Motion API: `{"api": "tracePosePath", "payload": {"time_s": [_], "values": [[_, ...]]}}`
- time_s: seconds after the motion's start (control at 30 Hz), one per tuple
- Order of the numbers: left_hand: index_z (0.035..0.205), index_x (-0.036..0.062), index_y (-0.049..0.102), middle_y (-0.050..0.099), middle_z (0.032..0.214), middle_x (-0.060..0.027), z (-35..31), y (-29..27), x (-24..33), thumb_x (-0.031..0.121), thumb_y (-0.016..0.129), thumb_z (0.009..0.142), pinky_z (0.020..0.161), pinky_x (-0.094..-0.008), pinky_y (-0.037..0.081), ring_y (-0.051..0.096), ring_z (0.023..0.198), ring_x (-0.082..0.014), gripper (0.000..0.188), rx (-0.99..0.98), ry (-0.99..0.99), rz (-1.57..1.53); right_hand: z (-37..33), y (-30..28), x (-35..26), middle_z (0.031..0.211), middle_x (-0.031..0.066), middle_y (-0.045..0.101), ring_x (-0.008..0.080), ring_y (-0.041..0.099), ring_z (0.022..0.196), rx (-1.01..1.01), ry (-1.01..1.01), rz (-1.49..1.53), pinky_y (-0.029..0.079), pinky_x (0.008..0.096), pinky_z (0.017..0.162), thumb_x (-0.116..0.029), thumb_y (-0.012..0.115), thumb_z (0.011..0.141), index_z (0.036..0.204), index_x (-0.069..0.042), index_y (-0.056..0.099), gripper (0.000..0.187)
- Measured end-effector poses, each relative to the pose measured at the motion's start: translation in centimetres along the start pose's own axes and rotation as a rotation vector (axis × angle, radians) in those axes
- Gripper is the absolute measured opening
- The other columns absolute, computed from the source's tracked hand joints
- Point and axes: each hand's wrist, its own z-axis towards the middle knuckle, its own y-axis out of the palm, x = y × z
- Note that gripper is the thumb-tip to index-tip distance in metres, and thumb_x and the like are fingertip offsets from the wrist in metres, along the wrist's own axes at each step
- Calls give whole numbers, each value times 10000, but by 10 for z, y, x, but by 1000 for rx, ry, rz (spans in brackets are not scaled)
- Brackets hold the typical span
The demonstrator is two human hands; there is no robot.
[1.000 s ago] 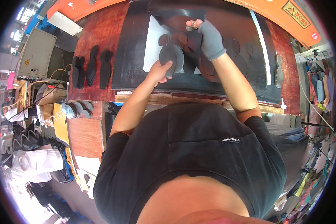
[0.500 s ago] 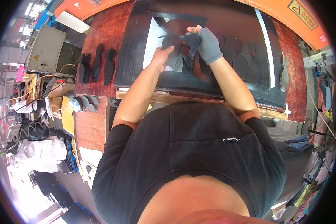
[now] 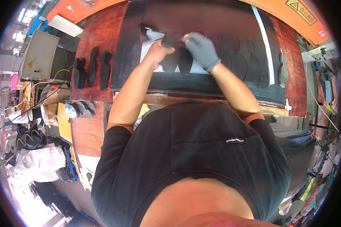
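Both hands are up at the far side of the bench, on the black sheet (image 3: 201, 81).

Left hand (image 3: 158, 53), bare: fingers closed on a sole-shaped cut piece (image 3: 173, 60), pinching it near its top end. The piece lies over the white patch (image 3: 149, 51) where the sheet is already cut away.

Right hand (image 3: 201, 49), grey glove: fingers curled shut at the top of the next piece (image 3: 185, 62), just beside the left. I can't tell whether it's pinching the piece itself or the sheet edge; the glove hides the contact.

Both pieces sit mid-sheet, touching or overlapping each other, directly under the two hands. More sole outlines (image 3: 235, 56) run in a row to the right, still in the sheet.

Handling, my read: thin, light, floppy, rubber- or leather-like. It should peel rather than lift flat, and will droop if held at one end. Probably grippy, not slippery. It's not fragile, but a narrow waist could stretch or tear if yanked. Best hold is a pinch at the rounded end, peeling low along the sheet, with the other hand pressing the sheet down.

A stack of finished black pieces (image 3: 91, 72) stands on the red-brown table (image 3: 98, 41) to the left, well apart from the hands. A white strip (image 3: 267, 56) runs down the sheet's right side.
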Motion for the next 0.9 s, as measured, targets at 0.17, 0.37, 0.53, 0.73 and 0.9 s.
{"api": "tracePosePath", "payload": {"time_s": [0.17,0.37,0.53,0.73,0.9], "values": [[1084,2,561,634,978,-115,-2,10,-1,15,613,806,765,-341,507,626,867,-213,283,77,-180,-306,37,-54,-21,973,75,661,136,616,853,119,548,561,510,266,741,-187,534,910,981,-47,632,185],[1124,28,556,623,1038,-89,39,56,-19,263,728,770,740,-357,450,587,950,-204,459,85,-205,166,31,-47,-3,941,37,666,112,588,819,110,352,682,483,260,711,-210,545,885,965,-53,653,207],[1108,-31,563,621,1059,-137,39,60,-13,141,737,760,779,-417,506,621,959,-270,425,122,-370,-61,25,-60,18,986,49,667,126,589,864,154,481,805,476,273,769,-191,533,890,991,-47,648,211],[1187,70,523,598,1145,-98,41,64,-5,200,666,830,870,-421,473,585,1042,-247,406,30,-500,-202,25,-62,20,1045,93,653,166,600,908,140,445,912,489,295,803,-155,507,909,1022,-19,615,207],[1213,-34,488,548,1195,-158,31,58,-6,184,685,809,951,-410,394,515,1128,-255,499,110,-303,-60,24,-66,26,1030,69,642,152,592,924,143,418,666,469,271,817,-153,515,913,1055,-19,622,223]]}}
